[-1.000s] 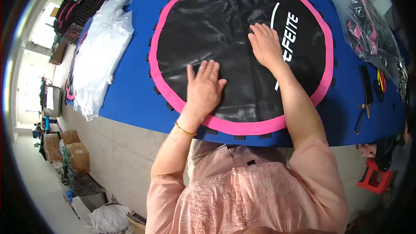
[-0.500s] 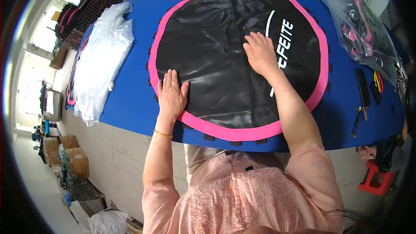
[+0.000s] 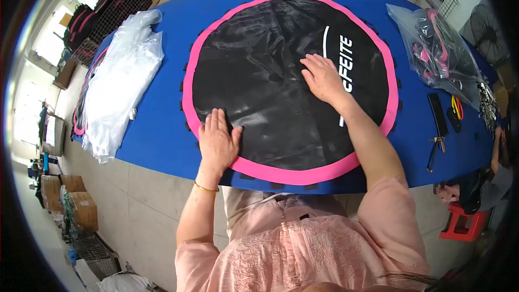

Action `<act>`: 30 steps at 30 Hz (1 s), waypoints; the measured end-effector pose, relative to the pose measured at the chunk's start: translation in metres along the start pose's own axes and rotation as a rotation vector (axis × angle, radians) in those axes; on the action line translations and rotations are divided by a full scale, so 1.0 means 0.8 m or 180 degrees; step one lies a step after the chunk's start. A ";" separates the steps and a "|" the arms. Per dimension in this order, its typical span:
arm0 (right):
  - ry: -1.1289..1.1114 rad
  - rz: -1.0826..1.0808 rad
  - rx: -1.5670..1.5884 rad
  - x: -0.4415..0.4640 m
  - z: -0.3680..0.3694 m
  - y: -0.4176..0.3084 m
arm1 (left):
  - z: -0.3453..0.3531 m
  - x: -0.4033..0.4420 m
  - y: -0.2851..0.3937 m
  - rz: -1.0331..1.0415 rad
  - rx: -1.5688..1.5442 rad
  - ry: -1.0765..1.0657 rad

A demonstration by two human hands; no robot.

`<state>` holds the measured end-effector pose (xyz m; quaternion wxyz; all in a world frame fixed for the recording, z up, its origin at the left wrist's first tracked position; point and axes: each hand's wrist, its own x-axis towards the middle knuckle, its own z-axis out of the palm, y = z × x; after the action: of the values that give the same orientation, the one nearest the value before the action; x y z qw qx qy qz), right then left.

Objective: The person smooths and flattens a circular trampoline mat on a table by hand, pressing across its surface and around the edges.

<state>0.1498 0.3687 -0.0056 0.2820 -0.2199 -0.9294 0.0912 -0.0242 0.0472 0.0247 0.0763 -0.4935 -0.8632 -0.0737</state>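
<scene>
A round black mat (image 3: pixel 259 86) with a pink border and white lettering is spread on the blue table (image 3: pixel 146 130). My left hand (image 3: pixel 219 140) rests flat on its lower left part, over the pink edge, fingers stretched out and holding nothing. Palm down, my right hand (image 3: pixel 323 78) lies right of the mat's middle, beside the lettering, with its fingers spread. Small black tabs stick out round the border. Faint creases and shiny patches show in the black sheet.
Clear plastic bags (image 3: pixel 121 78) lie at the table's left. A bag of pink and black parts (image 3: pixel 435 48) is at the right, above a black strip (image 3: pixel 438 114) and yellow-red scissors (image 3: pixel 457 108). At the far right edge, another person's arm (image 3: pixel 496 148) shows beside a red stool (image 3: pixel 464 224).
My left hand has moved left across the mat to its lower left edge. My right hand has shifted slightly left on the mat. The view now takes in more beyond the table's far edge.
</scene>
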 end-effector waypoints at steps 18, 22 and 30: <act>-0.1145 0.0529 -0.0496 -0.085 -0.107 -0.051 | -0.032 -0.075 0.000 0.0107 0.0260 -0.0100; -0.1461 0.0380 -0.0415 -0.145 -0.151 -0.068 | -0.026 -0.080 -0.007 0.0298 -0.0034 -0.0056; -0.1249 0.0096 -0.0544 -0.177 -0.146 -0.055 | -0.028 -0.077 -0.002 0.0355 -0.0178 -0.0042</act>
<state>0.3055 0.2696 0.0347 0.0745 -0.2350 -0.9674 0.0572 0.0066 -0.0099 0.0343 0.0607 -0.5432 -0.8325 -0.0902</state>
